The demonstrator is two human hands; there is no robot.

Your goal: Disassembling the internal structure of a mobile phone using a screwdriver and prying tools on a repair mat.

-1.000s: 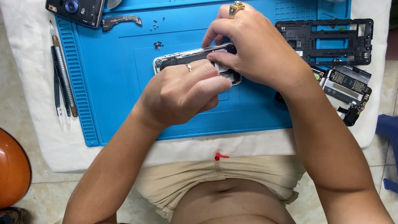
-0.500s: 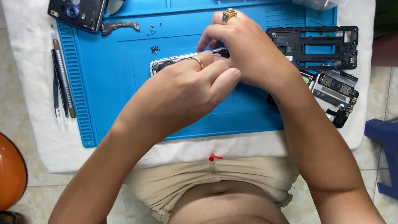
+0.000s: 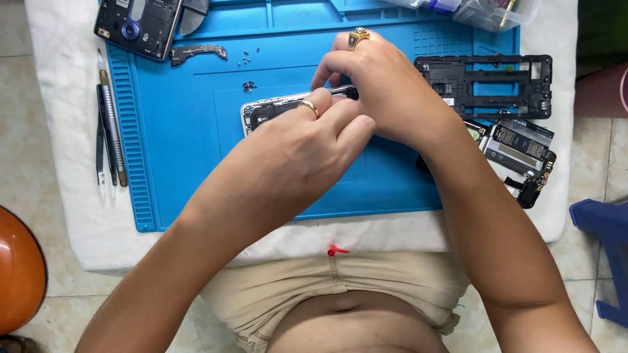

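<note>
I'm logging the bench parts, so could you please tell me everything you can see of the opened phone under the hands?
The phone lies flat near the middle of the blue mat, long side running left to right. Only its left end shows: a pale, silvery rim around dark inner parts, with the back off. The left hand rests over it with a ringed finger at its top edge, and the right hand covers its right end, fingers bent down onto it. A few tiny screws lie just above it.
</note>
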